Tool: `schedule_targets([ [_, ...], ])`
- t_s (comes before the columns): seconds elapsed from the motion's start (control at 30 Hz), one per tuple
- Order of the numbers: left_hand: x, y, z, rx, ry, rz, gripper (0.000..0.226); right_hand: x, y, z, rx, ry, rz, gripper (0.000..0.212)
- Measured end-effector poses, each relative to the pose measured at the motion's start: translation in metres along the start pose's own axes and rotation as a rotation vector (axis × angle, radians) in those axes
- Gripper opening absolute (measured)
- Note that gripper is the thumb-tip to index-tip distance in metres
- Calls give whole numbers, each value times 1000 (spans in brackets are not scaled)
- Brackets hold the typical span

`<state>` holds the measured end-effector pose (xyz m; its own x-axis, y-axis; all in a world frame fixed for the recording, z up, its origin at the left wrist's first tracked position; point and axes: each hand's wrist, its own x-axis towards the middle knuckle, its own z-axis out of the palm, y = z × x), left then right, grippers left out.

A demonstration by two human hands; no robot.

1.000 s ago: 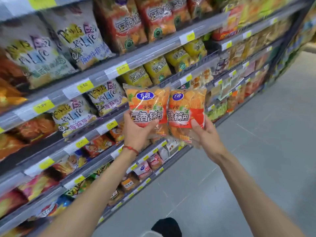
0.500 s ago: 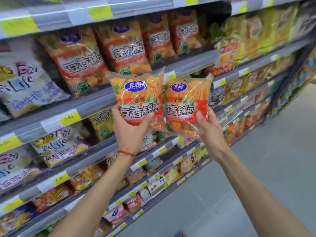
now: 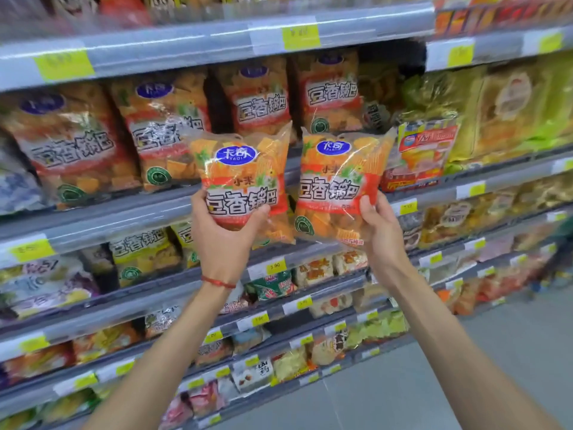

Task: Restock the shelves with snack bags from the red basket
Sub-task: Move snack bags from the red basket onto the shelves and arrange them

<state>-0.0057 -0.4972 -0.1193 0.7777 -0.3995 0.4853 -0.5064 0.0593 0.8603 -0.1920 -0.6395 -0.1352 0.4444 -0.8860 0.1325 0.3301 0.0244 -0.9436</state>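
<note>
Holding two snack bags side by side at the centre of the frame, the person faces the row that carries the same orange-and-red packs. The left hand (image 3: pixel 223 234) grips the left bag (image 3: pixel 242 169) by its lower half, thumb across the front and fingers curled behind. The right hand (image 3: pixel 384 243) pinches the right bag (image 3: pixel 338 169) at its lower right edge, thumb on the printed face.

Both bags are upright with labels outward, probably so they go in facing the aisle like the matching bags (image 3: pixel 71 144) standing behind them. Their inner edges are near or touching; blur makes that hard to tell. Neither rests on the shelf rail (image 3: pixel 102 218) yet. A darker stretch at the row's right end, upper right of centre, looks like the likely slot. The red basket is out of view.
</note>
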Motion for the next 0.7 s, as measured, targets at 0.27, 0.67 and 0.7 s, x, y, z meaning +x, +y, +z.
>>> schedule_targets([
  [0.27,-5,48,59,103,156,-55,85,70,-38,-48,15,-190,69,30],
  [0.67,70,67,111,135,236,-31,82,176,-74,-38,24,-234,85,36],
  [0.7,77,66,113,136,255,-31,78,185,-75,-36,16,-238,84,35],
])
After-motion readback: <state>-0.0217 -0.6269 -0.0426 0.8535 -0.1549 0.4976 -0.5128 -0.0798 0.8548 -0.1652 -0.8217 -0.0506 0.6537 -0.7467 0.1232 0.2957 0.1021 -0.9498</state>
